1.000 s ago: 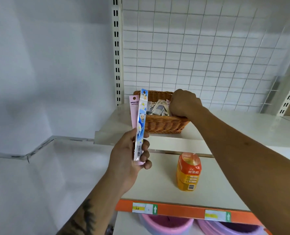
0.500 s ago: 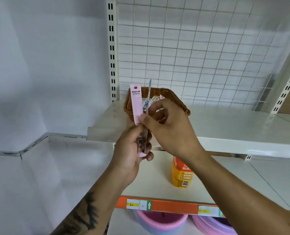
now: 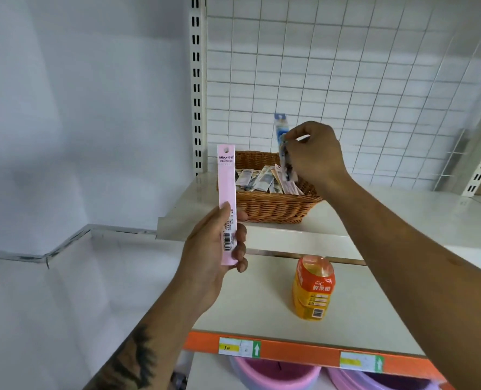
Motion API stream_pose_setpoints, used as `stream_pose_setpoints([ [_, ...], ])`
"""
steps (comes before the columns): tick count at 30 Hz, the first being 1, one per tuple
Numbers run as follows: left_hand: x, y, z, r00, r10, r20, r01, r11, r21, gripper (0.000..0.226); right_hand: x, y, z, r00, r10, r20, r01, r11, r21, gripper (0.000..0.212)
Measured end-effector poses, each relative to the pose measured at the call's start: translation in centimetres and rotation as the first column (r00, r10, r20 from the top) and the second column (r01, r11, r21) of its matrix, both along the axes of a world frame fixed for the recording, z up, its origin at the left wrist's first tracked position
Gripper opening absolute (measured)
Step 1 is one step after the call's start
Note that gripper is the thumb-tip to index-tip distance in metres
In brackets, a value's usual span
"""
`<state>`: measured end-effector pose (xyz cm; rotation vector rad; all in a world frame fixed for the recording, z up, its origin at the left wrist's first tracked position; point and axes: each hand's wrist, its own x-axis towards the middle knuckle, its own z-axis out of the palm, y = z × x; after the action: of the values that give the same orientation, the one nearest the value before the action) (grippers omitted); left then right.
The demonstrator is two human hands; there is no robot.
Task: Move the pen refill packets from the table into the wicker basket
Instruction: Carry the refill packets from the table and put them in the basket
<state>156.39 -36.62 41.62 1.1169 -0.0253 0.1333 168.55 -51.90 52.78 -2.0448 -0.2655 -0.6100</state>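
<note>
A brown wicker basket stands on the upper white shelf with several pen refill packets lying inside. My right hand hovers over the basket's right side, pinching a blue refill packet held nearly upright. In front of the basket's left edge, my left hand grips the lower part of a long pink refill packet, which stands upright with its barcode facing me.
An orange juice bottle stands on the lower shelf under my right forearm. The orange shelf edge carries price tags, with pink and purple basins below. A white wire grid backs the shelves; a slotted upright rises at left.
My right hand took the blue packet out of my left hand and carried it up and right over the basket. The left hand now holds only the pink packet.
</note>
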Motion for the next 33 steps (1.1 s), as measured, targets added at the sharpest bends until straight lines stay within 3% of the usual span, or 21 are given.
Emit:
stream_pose_setpoints([
  [4, 0.1, 0.6, -0.2, 0.996, -0.085, -0.002, 0.085, 0.994, -0.064, 0.046, 3.5, 0.6, -0.8, 0.985, -0.123, -0.119, 0.092, 0.967, -0.236, 0.01],
  [6, 0.2, 0.9, -0.4, 0.992, -0.127, 0.012, 0.127, 0.988, -0.093, 0.049, 3.6, 1.2, -1.4, 0.96, -0.208, -0.185, 0.1, 0.878, -0.469, 0.002],
  [9, 0.4, 1.1, -0.4, 0.995, -0.099, -0.022, 0.098, 0.993, -0.069, 0.047, 2.9, 1.5, -1.3, 0.929, -0.296, -0.221, 0.101, 0.778, -0.62, 0.018],
  [11, 0.6, 0.9, 0.0, 0.997, -0.047, -0.061, 0.045, 0.998, -0.034, 0.043, 2.6, 1.1, -0.8, 0.934, -0.295, -0.2, 0.125, 0.797, -0.591, 0.017],
  [13, 0.6, 0.6, 0.4, 0.998, -0.016, -0.063, 0.014, 0.999, -0.035, 0.037, 1.9, 0.4, -0.6, 0.969, -0.23, -0.085, 0.164, 0.866, -0.473, 0.01],
  [16, 0.4, 0.0, 0.7, 0.999, 0.037, -0.015, -0.038, 0.998, -0.042, 0.028, -2.5, 0.0, -1.3, 0.997, 0.031, 0.072, -0.011, 0.965, -0.263, 0.012],
  [18, 0.4, -0.3, 0.7, 0.996, 0.08, 0.03, -0.079, 0.996, -0.029, 0.022, -6.4, 0.0, -2.7, 0.976, 0.172, 0.131, -0.146, 0.971, -0.19, 0.007],
  [21, 0.4, -1.0, 0.8, 0.988, 0.113, 0.105, -0.113, 0.994, 0.0, 0.021, -9.6, 0.1, -5.1, 0.952, 0.254, 0.17, -0.233, 0.963, -0.132, 0.004],
  [26, -0.3, -1.3, 1.3, 0.947, 0.176, 0.27, -0.246, 0.936, 0.253, 0.022, -9.5, 1.1, -5.8, 0.945, 0.279, 0.173, -0.283, 0.959, 0.002, 0.011],
  [28, -0.6, -0.6, 1.5, 0.903, 0.224, 0.368, -0.363, 0.855, 0.369, 0.017, -8.6, 1.4, -4.9, 0.942, 0.28, 0.185, -0.29, 0.956, 0.03, 0.011],
  [29, -0.5, 0.0, 1.2, 0.865, 0.255, 0.432, -0.453, 0.767, 0.454, 0.016, -8.1, 1.5, -4.2, 0.945, 0.268, 0.187, -0.282, 0.958, 0.05, 0.012],
  [31, -0.2, 1.7, 0.0, 0.754, 0.304, 0.582, -0.654, 0.429, 0.623, 0.024, -6.1, 1.6, -2.4, 0.965, 0.21, 0.158, -0.227, 0.969, 0.101, 0.016],
  [33, 0.4, 3.3, -2.0, 0.694, 0.266, 0.67, -0.705, 0.06, 0.706, 0.038, -3.3, 1.7, -0.7, 0.988, 0.119, 0.096, -0.13, 0.985, 0.113, 0.02],
])
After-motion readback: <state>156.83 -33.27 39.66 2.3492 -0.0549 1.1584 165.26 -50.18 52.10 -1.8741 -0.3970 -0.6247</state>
